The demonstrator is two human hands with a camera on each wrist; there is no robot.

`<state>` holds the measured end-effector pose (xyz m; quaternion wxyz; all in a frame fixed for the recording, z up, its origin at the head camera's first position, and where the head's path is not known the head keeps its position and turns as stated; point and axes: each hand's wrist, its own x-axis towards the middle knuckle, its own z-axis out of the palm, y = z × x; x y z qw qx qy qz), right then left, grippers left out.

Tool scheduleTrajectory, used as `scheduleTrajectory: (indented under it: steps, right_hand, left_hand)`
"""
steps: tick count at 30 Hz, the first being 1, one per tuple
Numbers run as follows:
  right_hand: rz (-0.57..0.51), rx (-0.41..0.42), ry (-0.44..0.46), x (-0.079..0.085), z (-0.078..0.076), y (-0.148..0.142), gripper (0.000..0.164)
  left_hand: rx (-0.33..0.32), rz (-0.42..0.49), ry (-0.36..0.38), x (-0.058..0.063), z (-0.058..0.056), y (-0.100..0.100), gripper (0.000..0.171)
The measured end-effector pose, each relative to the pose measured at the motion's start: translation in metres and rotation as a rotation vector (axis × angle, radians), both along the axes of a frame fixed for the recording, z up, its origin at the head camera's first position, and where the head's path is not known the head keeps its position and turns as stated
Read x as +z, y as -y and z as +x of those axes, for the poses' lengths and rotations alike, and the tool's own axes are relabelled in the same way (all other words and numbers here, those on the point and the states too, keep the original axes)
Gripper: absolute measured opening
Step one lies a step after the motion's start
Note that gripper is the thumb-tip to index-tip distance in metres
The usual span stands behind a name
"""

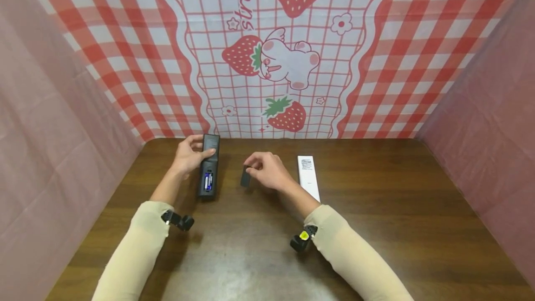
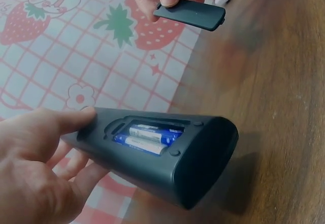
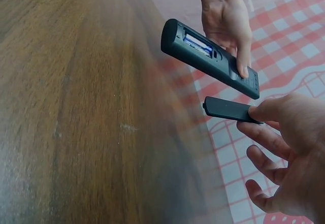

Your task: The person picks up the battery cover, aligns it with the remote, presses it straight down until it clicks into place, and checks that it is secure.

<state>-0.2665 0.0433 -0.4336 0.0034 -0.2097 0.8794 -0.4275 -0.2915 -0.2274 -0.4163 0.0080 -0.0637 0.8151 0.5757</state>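
Note:
My left hand (image 1: 190, 156) grips a black remote control (image 1: 211, 147) near its far end, thumb across its back. The back faces up, and its battery compartment lies uncovered at the near end. Two blue-and-white batteries (image 2: 147, 138) sit side by side in it. To the right, my right hand (image 1: 267, 171) pinches a small black battery cover (image 2: 193, 14) by one end between thumb and index finger. In the right wrist view the cover (image 3: 228, 109) is held apart from the remote, the other fingers loosely bent.
A white remote (image 1: 308, 175) lies on the brown wooden table (image 1: 259, 254) to the right, partly behind my right forearm. A red-and-white strawberry cloth (image 1: 288, 59) hangs along the table's back edge. Pink curtains (image 1: 480, 96) flank both sides.

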Motion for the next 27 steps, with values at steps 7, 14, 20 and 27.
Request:
scheduleTrajectory:
  steps: [7,14,20,27]
  right_hand:
    - [-0.003,-0.007,0.002,-0.001,0.001,-0.004,0.013]
    - [-0.006,-0.005,0.005,-0.001,0.0,-0.007,0.015]
    - [-0.007,-0.009,0.003,0.002,0.001,-0.013,0.014]
    - [0.001,-0.002,0.004,0.004,0.002,-0.016,0.015]
  left_hand:
    - [-0.023,0.029,-0.003,0.003,0.001,-0.004,0.073]
    - [-0.015,0.033,-0.01,0.003,0.002,-0.005,0.071]
    - [-0.022,0.032,-0.006,0.002,0.003,-0.008,0.071]
    - [-0.015,0.052,-0.02,0.001,0.001,-0.011,0.072]
